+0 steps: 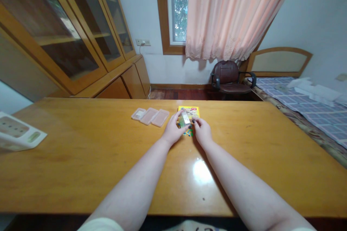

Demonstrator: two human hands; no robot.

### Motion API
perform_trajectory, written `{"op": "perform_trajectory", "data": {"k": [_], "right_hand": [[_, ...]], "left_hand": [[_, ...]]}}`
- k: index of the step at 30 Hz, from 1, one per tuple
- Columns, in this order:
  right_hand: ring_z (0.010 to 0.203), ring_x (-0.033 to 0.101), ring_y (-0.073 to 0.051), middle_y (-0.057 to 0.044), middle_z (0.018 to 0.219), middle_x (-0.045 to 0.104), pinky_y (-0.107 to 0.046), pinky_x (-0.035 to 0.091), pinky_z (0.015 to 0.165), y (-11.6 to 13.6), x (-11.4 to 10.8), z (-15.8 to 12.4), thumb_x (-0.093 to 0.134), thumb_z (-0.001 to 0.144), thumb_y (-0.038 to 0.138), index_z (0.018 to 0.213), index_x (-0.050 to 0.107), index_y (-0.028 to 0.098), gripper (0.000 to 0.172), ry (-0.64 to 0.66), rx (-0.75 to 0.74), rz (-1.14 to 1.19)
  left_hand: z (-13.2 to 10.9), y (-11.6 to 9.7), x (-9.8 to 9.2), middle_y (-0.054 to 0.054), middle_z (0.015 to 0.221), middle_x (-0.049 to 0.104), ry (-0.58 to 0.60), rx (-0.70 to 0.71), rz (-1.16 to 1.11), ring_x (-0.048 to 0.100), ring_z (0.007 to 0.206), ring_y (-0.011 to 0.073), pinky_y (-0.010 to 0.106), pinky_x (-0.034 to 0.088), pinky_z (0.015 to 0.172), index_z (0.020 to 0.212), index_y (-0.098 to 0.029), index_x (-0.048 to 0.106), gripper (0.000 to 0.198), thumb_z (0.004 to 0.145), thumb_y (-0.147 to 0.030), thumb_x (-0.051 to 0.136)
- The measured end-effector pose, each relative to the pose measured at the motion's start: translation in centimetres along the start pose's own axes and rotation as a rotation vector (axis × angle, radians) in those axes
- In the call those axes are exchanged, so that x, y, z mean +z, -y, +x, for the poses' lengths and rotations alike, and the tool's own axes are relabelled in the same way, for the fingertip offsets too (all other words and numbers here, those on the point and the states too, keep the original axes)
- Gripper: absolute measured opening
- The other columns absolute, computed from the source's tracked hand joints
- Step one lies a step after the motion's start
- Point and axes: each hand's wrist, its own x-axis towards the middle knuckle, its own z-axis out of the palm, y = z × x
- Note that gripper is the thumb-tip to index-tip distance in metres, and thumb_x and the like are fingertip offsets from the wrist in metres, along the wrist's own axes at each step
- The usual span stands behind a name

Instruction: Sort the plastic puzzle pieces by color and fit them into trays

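Observation:
My left hand (pixel 174 129) is closed round a small clear box (pixel 184 118) with a white label, held tilted above the table. Just right of the box is my right hand (pixel 202 130), its thumb and fingertips pinched together; what they hold, if anything, is too small to name. Behind and partly under the box lies a yellow card (pixel 194 109) with red print. Several small blue, green and yellow pieces (pixel 188 132) lie on the table below my hands.
Three flat clear plastic cases (pixel 148 115) lie left of my hands on the wooden table (pixel 108 158). A white object with a window (pixel 21 131) is at the table's left edge. Beyond the table are a brown chair (pixel 227 75), a bed (pixel 306 94) and a glass-door cabinet (pixel 89 18).

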Motion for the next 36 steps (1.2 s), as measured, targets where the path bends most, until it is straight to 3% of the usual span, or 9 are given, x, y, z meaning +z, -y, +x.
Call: {"op": "perform_trajectory", "data": {"k": [4,12,17,25,36], "right_hand": [[0.095,0.063,-0.023,-0.008,0.101,0.070,-0.039,0.047,0.088,0.0,-0.1,0.1,0.048,0.080,0.025,0.096,0.069,0.019,0.027,0.003,0.043,0.044],[0.097,0.063,-0.022,-0.008,0.104,0.070,-0.037,0.045,0.092,0.0,-0.3,0.3,0.051,0.078,0.023,0.100,0.070,0.017,0.030,-0.049,0.103,0.103],[0.098,0.063,-0.022,-0.008,0.103,0.070,-0.038,0.045,0.093,0.0,-0.4,0.3,0.052,0.077,0.023,0.100,0.071,0.016,0.030,-0.068,0.133,0.143],[0.099,0.063,-0.022,-0.008,0.105,0.069,-0.038,0.045,0.093,0.8,-0.5,0.1,0.052,0.076,0.023,0.102,0.070,0.016,0.033,-0.068,0.136,0.203],[0.099,0.063,-0.022,-0.009,0.105,0.069,-0.039,0.046,0.094,0.6,-0.5,0.1,0.053,0.076,0.023,0.101,0.070,0.016,0.031,-0.079,0.125,0.182]], "left_hand": [[-0.1,-0.8,-0.6,0.007,0.132,0.048,0.077,0.073,0.158,0.045,0.123,0.0236,0.041,0.035,0.106,0.134,-0.026,0.040,0.070,0.070,-0.023,0.069],[0.1,-0.8,-1.0,0.007,0.137,0.045,0.182,0.157,0.223,0.041,0.127,0.0243,0.043,0.033,0.109,0.138,-0.028,0.035,0.077,0.071,-0.027,0.070],[0.1,-1.2,-1.3,0.007,0.139,0.043,0.204,0.184,0.252,0.039,0.129,0.0250,0.045,0.028,0.111,0.139,-0.028,0.034,0.076,0.071,-0.027,0.070],[0.1,-1.4,-1.3,0.006,0.143,0.039,0.287,0.290,0.390,0.033,0.133,0.0244,0.052,0.009,0.114,0.141,-0.029,0.028,0.075,0.075,-0.029,0.065],[0.2,-1.5,-1.6,0.007,0.142,0.041,0.304,0.300,0.414,0.034,0.133,0.0245,0.055,0.008,0.113,0.139,-0.029,0.032,0.075,0.073,-0.026,0.067]]}}
